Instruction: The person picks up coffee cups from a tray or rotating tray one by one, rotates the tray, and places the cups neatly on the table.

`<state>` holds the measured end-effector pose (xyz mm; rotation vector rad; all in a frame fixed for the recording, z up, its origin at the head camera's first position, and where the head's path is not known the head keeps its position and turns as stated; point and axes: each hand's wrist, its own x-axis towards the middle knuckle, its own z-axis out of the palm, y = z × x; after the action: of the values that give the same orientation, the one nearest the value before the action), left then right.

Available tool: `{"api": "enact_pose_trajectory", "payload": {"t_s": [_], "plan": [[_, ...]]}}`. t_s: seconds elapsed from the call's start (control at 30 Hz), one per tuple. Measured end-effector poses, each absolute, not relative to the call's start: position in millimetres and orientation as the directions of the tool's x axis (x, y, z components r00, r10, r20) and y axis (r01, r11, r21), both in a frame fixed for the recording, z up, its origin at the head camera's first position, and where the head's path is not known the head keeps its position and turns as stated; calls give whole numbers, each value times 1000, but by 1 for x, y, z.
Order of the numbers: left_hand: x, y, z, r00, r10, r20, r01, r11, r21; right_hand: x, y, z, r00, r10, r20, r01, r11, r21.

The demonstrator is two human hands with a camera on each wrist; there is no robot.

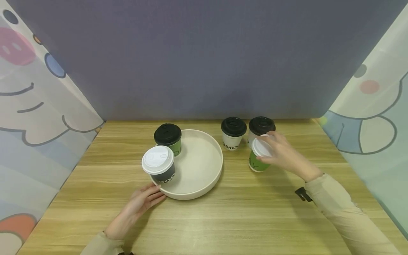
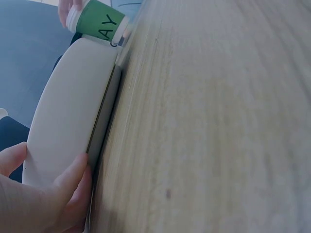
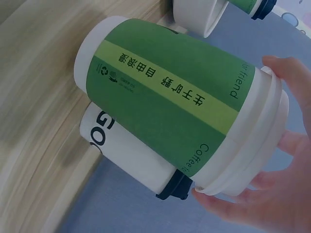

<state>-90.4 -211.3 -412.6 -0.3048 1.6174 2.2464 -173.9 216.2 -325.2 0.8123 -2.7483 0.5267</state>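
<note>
Green cup clamped by right fingers, tray by left fingers; right wrist alone shows Chinese.

Wood-grain tabletop; plain grey-blue panel behind; pale cartoon-printed sheets at both sides.

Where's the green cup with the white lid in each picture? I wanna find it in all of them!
Head: green cup right of centre, a little below the middle.
Left wrist: green cup near the top, left of centre, tipped sideways in the picture.
Right wrist: green cup, big, across the middle.
Shared landmark: the right hand, with fingers at the cup's white lid.
</note>
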Motion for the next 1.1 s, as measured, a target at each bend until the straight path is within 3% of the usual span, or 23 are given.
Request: {"api": "enact_pose_trajectory", "payload": {"t_s": [1.1], "plan": [[-90, -213, -414, -913, 200, -355, -401, -286, 870, -174, 228, -336, -831, -463, 310, -543, 797, -266]]}}
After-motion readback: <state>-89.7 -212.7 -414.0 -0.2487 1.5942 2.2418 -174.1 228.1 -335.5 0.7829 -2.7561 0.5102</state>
